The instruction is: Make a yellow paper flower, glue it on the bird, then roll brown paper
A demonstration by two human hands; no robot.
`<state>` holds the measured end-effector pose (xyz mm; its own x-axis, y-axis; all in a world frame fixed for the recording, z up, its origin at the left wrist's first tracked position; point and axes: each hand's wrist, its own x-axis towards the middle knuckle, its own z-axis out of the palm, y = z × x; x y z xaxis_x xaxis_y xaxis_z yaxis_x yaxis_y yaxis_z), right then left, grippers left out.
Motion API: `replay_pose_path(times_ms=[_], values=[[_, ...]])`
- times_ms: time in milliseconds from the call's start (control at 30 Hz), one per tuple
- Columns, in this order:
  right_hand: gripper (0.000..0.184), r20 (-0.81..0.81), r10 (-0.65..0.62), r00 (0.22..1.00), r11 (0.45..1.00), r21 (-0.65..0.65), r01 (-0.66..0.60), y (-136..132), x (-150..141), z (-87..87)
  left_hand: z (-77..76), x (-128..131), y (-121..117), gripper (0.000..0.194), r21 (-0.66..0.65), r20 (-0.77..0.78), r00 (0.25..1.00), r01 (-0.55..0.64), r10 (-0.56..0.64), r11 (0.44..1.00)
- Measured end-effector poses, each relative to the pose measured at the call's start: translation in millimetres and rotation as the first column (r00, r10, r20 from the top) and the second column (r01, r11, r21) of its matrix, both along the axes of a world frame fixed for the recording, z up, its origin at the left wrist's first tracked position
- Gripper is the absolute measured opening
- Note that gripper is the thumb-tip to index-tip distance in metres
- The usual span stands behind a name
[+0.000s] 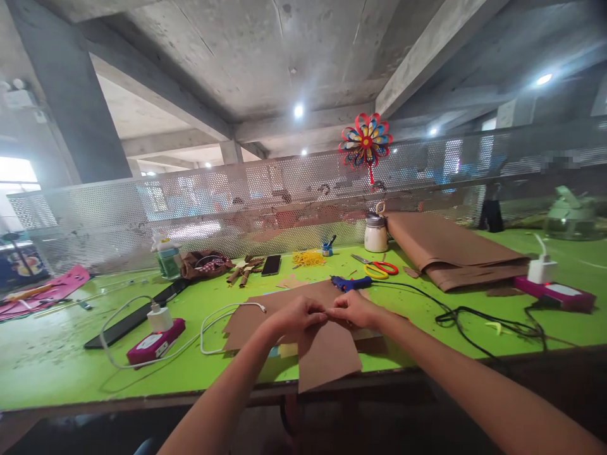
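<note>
My left hand [298, 315] and my right hand [355, 308] meet over the pile of brown paper, both with closed, pinching fingertips. Between them they grip the upper end of a piece of brown paper [328, 359], whose wider lower end hangs toward the table's front edge. Exactly how the paper is folded at the fingertips is hidden. Under the hands lie more brown paper sheets [251, 319], with bits of yellow and blue paper showing. Just beyond my right hand rests a blue glue gun [353, 284]. Farther back are scissors [379, 269] with red and yellow handles.
A white cable [203, 335] lies left, by a purple power strip [154, 344]. Black cords [474, 314] cross the right side, near a folded brown paper stack [455, 249]. A phone [271, 265], yellow strips [308, 259] and a jar [376, 234] stand along the back.
</note>
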<state>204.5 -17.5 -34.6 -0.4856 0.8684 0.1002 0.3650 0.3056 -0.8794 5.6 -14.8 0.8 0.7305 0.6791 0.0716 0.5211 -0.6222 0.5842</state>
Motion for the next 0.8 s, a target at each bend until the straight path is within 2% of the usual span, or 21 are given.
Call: replay_pose_path(times_ms=[200,400,633,800], values=[[0.042,-0.03,0.052,0.998,0.992,0.114,-0.048,9,4,-17.2,-3.9,2,-5,0.033,0.063,-0.062,0.998,-0.001,0.005,0.998],[0.041,-0.065,0.085,0.994,0.995,0.048,-0.082,0,6,-10.2,-4.1,5,-12,0.034,0.119,-0.062,0.998,0.006,0.002,0.993],[0.04,-0.006,0.042,0.999,0.992,0.116,-0.041,-3,11,-4.1,0.5,1,-12,0.035,0.077,-0.07,0.997,-0.033,0.039,0.996],[0.038,-0.007,0.024,1.0,0.991,0.132,-0.023,-2,14,-6.0,3.9,-11,-13,0.038,-0.033,-0.108,0.992,-0.066,0.062,0.997]])
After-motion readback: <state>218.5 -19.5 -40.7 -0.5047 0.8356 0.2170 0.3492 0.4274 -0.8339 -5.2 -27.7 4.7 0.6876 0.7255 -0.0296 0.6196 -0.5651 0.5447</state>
